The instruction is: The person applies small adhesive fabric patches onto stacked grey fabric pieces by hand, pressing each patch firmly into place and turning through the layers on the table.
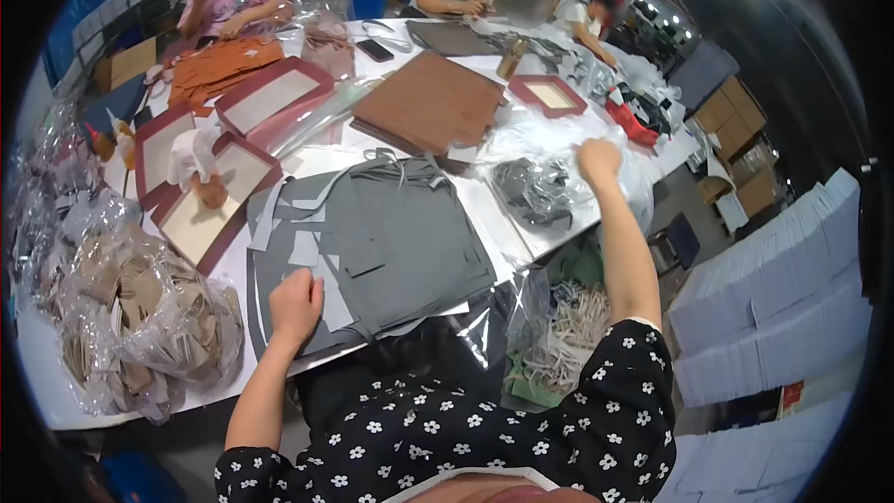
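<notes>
My left hand (296, 306) is closed, resting on the near left part of a stack of dark grey sheets (410, 233); anything inside its fingers is hidden. Small lighter grey pieces (304, 249) and a grey strap (349, 172) lie on these sheets. Out to the right, my right hand (599, 160) is curled on a clear plastic bag (638, 188), its fingers closed at the film. Dark grey pieces (533, 188) show through the plastic beside it.
Behind the sheets are a brown stack (430, 104) and maroon-rimmed trays (275, 98). A bag of tan pieces (149, 307) stands left. Orange pieces (223, 70) lie far left. Several people sit across the table. White paper stacks (773, 289) rise at right.
</notes>
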A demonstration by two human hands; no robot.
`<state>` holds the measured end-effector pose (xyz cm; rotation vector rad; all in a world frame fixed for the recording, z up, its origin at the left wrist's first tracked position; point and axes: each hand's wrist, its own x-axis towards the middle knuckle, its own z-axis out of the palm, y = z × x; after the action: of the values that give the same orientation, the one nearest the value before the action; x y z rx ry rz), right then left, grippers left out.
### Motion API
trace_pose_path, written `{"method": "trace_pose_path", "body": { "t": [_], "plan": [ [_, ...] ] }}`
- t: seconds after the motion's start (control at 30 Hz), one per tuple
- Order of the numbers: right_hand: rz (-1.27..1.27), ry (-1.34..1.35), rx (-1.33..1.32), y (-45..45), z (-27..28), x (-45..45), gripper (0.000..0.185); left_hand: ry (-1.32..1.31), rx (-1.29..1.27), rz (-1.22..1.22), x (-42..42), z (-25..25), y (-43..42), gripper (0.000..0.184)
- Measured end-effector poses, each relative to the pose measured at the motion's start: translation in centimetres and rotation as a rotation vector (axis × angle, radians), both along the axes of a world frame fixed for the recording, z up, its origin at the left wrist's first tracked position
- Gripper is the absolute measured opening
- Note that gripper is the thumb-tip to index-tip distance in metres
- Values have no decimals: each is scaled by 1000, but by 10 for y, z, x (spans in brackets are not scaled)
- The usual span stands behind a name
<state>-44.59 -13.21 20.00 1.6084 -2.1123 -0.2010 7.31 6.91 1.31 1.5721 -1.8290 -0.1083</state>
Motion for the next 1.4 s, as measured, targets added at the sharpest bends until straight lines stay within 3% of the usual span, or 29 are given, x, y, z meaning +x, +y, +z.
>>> {"method": "trace_pose_path", "body": {
  "t": [0.07,0.13,0.23,0.27,0.37,0.47,0.57,0.6,0.7,0.77,0.8,0.83,0.87,0.9,0.97,1.1,1.4],
  "plan": [
    [-17,-246,133,7,-13,37,73,4,-10,-8,-2,0,0,23],
    [15,-244,287,11,-26,54,81,27,-25,0,-4,2,0,24],
    [-41,-390,12,-12,-80,30,82,5,3,0,-3,6,3,23],
    [-140,-636,177,-48,-91,2,88,4,-8,6,-2,6,3,22],
    [-413,-900,-465,-56,-81,17,54,-9,-21,12,0,3,3,22],
    [70,-1344,-530,-97,-88,5,22,-6,-21,-1,-4,4,0,22],
    [604,-865,-580,-106,-43,39,21,-3,-15,-5,-3,2,2,23],
    [788,-560,-608,-98,-22,46,25,-15,-4,-6,-2,2,2,22],
    [557,-750,-71,-85,26,58,25,-44,3,-3,-1,1,1,20],
    [669,-813,-141,-66,59,82,26,-51,3,8,1,1,1,19],
    [653,-1029,-171,-33,86,109,28,-47,15,16,1,-1,1,19],
    [891,-1123,-141,-38,96,97,38,-35,-17,14,1,-6,-2,19],
    [905,-754,-301,-7,125,111,40,-40,43,16,3,-9,-3,17],
    [1171,-1167,-474,39,143,147,34,-13,27,3,5,-7,-2,17],
    [1297,-1205,-614,93,154,150,35,4,-8,-9,7,-9,0,16],
    [1249,-1238,-608,157,113,125,35,3,-53,10,6,-8,1,20],
    [989,-1326,-315,166,13,111,36,-35,-66,6,5,-5,2,20]
  ]
}}
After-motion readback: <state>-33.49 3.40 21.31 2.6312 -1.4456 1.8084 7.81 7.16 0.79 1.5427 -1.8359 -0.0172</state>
